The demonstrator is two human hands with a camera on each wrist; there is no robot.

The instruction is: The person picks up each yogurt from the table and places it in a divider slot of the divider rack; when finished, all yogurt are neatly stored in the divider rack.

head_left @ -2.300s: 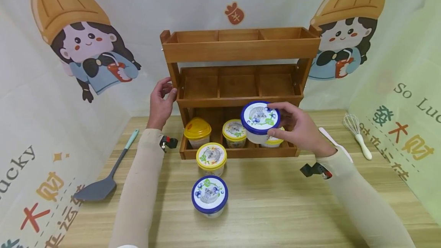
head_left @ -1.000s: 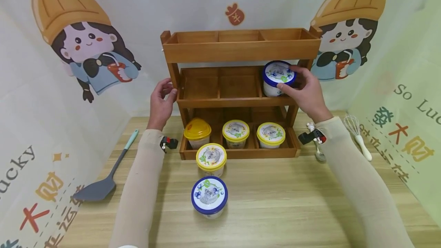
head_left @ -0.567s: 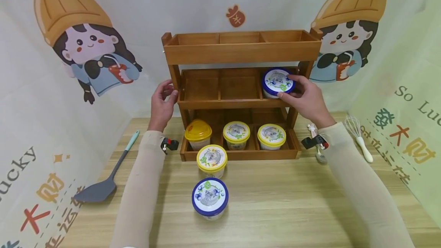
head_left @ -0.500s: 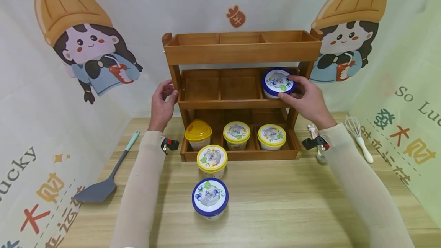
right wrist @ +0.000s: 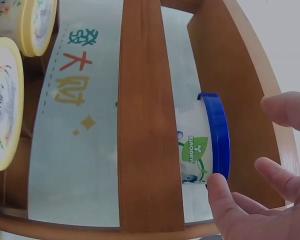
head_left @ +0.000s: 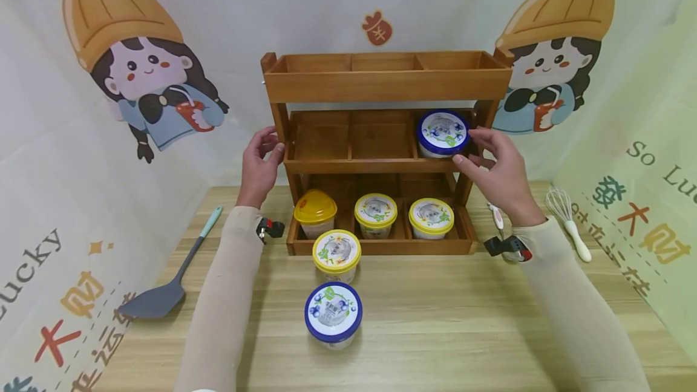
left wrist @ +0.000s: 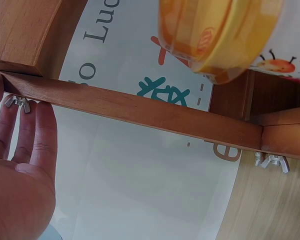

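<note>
A three-tier wooden rack (head_left: 386, 84) stands at the back. My left hand (head_left: 260, 165) grips its left upright, thumb in front and fingers behind, beside a wing nut (left wrist: 20, 102) in the left wrist view. In the middle tier's right compartment sits a blue-lidded tub (head_left: 443, 132) printed with blueberries. My right hand (head_left: 501, 168) is just right of it, fingers spread loosely and one fingertip right at the blue lid (right wrist: 220, 137) in the right wrist view. Another blue-lidded tub (head_left: 333, 313) stands on the table, in front of a yellow-lidded tub (head_left: 336, 251).
In the bottom tier are a tub with a domed yellow lid (head_left: 316, 207), a middle yellow-lidded tub (head_left: 376, 210) and a right-hand one (head_left: 431, 216). A grey spatula (head_left: 163, 298) lies at left. A whisk (head_left: 569, 222) and a spoon (head_left: 497, 216) lie at right.
My right hand carried the blue-lidded tub up into the middle tier's right compartment, lowered it there, then loosened its fingers and drew back rightward. The left hand kept its grip on the rack.
</note>
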